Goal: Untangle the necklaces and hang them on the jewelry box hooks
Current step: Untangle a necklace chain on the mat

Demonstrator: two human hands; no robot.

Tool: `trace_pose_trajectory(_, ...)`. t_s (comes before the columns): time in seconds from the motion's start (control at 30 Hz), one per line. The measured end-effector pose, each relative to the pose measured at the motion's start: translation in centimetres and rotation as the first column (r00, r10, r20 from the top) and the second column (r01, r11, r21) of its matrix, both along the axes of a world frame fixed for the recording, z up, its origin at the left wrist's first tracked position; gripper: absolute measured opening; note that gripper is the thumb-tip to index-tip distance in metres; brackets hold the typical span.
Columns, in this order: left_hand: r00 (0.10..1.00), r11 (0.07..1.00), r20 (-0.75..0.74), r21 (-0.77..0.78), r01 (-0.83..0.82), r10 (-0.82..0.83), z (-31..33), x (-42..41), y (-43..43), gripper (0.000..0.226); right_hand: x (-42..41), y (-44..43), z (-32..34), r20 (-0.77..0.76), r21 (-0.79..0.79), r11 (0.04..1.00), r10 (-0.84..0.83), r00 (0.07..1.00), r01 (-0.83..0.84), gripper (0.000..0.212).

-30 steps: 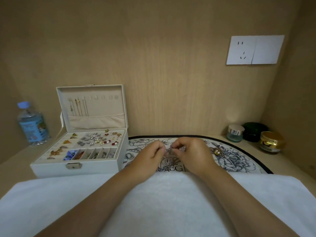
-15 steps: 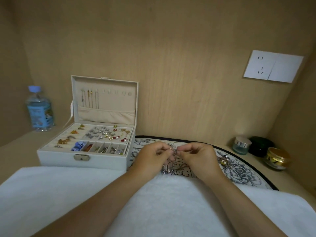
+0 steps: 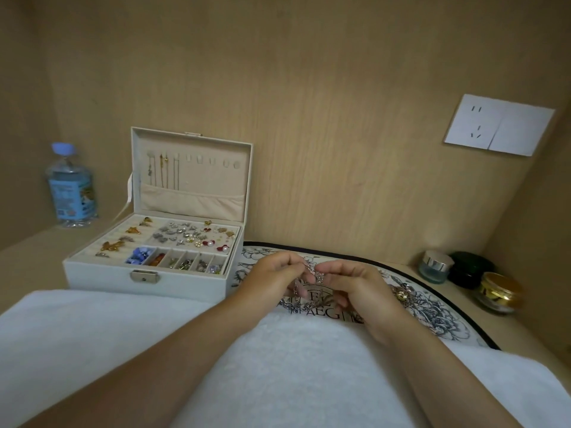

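Left hand (image 3: 272,279) and right hand (image 3: 358,288) both pinch the tangled necklaces (image 3: 316,273) just above the mat (image 3: 432,307) — close together, probably picking the knot; jewelry box (image 3: 185,285) open at left, several hooks (image 3: 213,160) free.

Mat (image 3: 432,307): partial letters "AEG"; bottle label (image 3: 72,196) unreadable

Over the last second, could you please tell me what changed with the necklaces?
The left hand and right hand kept pinching the silver chain and lifted it slightly; a loop now hangs below them onto the mat. Nothing was let go. The jewelry box stays open, three chains hung inside.
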State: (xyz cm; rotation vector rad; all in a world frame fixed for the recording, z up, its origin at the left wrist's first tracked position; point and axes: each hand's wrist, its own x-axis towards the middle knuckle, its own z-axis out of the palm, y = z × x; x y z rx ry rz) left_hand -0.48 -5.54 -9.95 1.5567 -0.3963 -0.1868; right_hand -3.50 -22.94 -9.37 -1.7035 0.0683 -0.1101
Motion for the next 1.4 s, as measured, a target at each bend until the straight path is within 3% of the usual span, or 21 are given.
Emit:
trace_pose_trajectory(0.2, 0.998, 0.998, -0.043, -0.057, -0.038, 0.035, 0.2, 0.0, 0.1, 0.023, -0.4, 0.4, 0.0, 0.028, -0.192, 0.981, 0.017, 0.999, -0.011, 0.010)
trace_pose_trajectory(0.37, 0.998, 0.992, -0.067, -0.126, -0.014, 0.006, 0.0, 0.4, 0.2, 0.021, -0.4, 0.3, -0.1, 0.023, -0.131, 0.989, 0.077, 0.997, -0.073, 0.005)
trace_pose_trajectory(0.5, 0.988, 0.960, -0.147, -0.278, 0.002, -0.045, 0.4, 0.4, 0.3, 0.023, -0.3, 0.1, 0.2, 0.001, -0.175, 0.984, -0.017, 1.000, 0.017, 0.011)
trace_pose_trajectory(0.57, 0.981, 0.945, -0.187, -0.326, -0.014, -0.050, 0.6, 0.5, 0.2, 0.028, -0.2, 0.0, 0.3, -0.043, -0.102, 0.992, -0.074, 0.996, 0.069, 0.016)
trace_pose_trajectory(0.63, 0.972, 0.934, -0.231, -0.356, -0.044, -0.042, 0.6, 0.6, 0.2, 0.029, -0.2, -0.2, 0.5, -0.100, 0.078, 0.994, -0.065, 0.993, 0.073, 0.014)
trace_pose_trajectory(0.7, 0.969, 0.962, -0.248, -0.264, -0.065, -0.002, 0.4, 0.9, 0.5, 0.027, -0.1, -0.4, 0.7, -0.119, 0.251, 0.966, -0.027, 0.993, 0.056, 0.014)
trace_pose_trajectory(0.77, 0.990, 0.998, -0.132, -0.004, -0.060, 0.059, 0.5, 1.2, 1.0, 0.032, 0.0, -0.7, 0.9, -0.103, 0.361, 0.930, -0.031, 0.994, 0.066, 0.014)
trace_pose_trajectory(0.83, 0.992, 0.935, 0.103, 0.341, -0.099, 0.067, 0.7, 1.0, 1.5, 0.033, 0.2, -1.0, 1.0, -0.095, 0.426, 0.902, -0.040, 0.995, 0.077, 0.018)
trace_pose_trajectory(0.87, 0.985, 0.893, 0.168, 0.437, -0.104, 0.032, 0.8, 0.9, 1.6, 0.028, 0.3, -1.0, 1.0, -0.089, 0.456, 0.887, -0.035, 0.995, 0.072, 0.020)
trace_pose_trajectory(0.93, 0.987, 0.896, 0.159, 0.438, -0.071, 0.001, 0.8, 0.8, 1.7, 0.022, 0.5, -1.3, 0.9, -0.071, 0.540, 0.839, -0.032, 0.997, 0.065, 0.021)
trace_pose_trajectory(1.03, 0.998, 0.987, 0.035, 0.151, -0.055, 0.050, 1.0, 0.9, 1.5, 0.025, 0.7, -1.7, 0.6, -0.059, 0.615, 0.784, -0.059, 0.997, 0.083, 0.016)
trace_pose_trajectory(1.1, 0.991, 0.990, -0.131, -0.137, -0.044, 0.026, 1.6, 0.8, 1.2, 0.027, 0.8, -1.7, 0.5, -0.083, 0.476, 0.872, -0.085, 0.993, 0.114, 0.011)
trace_pose_trajectory(1.2, 0.963, 0.932, -0.265, -0.358, -0.054, -0.046, 2.8, 1.1, 1.5, 0.030, 0.6, -1.6, 0.2, -0.039, 0.028, 0.980, -0.197, 0.980, 0.198, 0.028)
trace_pose_trajectory(1.27, 0.968, 0.939, -0.242, -0.343, -0.026, -0.062, 3.5, 1.5, 2.4, 0.030, 0.7, -1.6, -0.2, 0.056, -0.216, 0.948, -0.226, 0.972, 0.233, 0.038)
trace_pose_trajectory(1.33, 0.989, 0.970, -0.141, -0.241, 0.012, -0.047, 4.1, 1.8, 3.3, 0.031, 1.0, -1.8, -0.6, 0.149, -0.409, 0.862, -0.262, 0.953, 0.301, 0.033)
trace_pose_trajectory(1.4, 0.996, 0.986, -0.085, -0.164, 0.023, -0.037, 4.4, 2.1, 3.8, 0.021, 1.3, -2.2, -0.7, 0.180, -0.436, 0.815, -0.336, 0.924, 0.381, 0.016)
